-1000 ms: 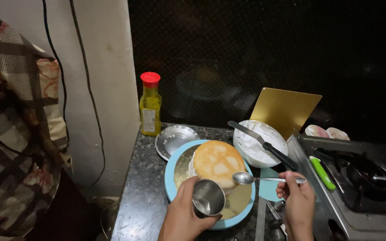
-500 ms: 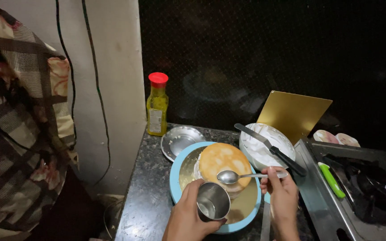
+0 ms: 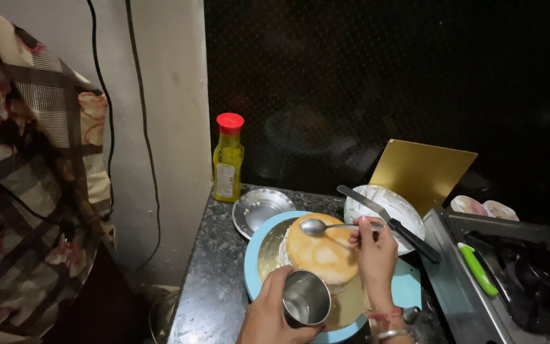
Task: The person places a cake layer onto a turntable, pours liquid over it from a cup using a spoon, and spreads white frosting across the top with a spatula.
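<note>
While the round golden sponge cake (image 3: pixel 321 253) sits on a shiny gold board on the round blue plate (image 3: pixel 251 271), the right hand (image 3: pixel 375 255) pinches a silver metal spoon (image 3: pixel 332 226) over it. At 7 o'clock from the cake, the left hand (image 3: pixel 272 316) wraps around a small steel cup (image 3: pixel 305 298). At 10 o'clock stands a yellow bottle with a red cap (image 3: pixel 228 159). At 2 o'clock, a knife (image 3: pixel 386 221) lies on a white bowl (image 3: pixel 394 207).

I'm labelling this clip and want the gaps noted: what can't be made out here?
- Head view: inside of the steel cup in the left hand, too dark.
- Spoon bowl in the right hand, contents too small.
- Bowl contents, crossed by the knife.
- Stove, cut off by the right edge.
</note>
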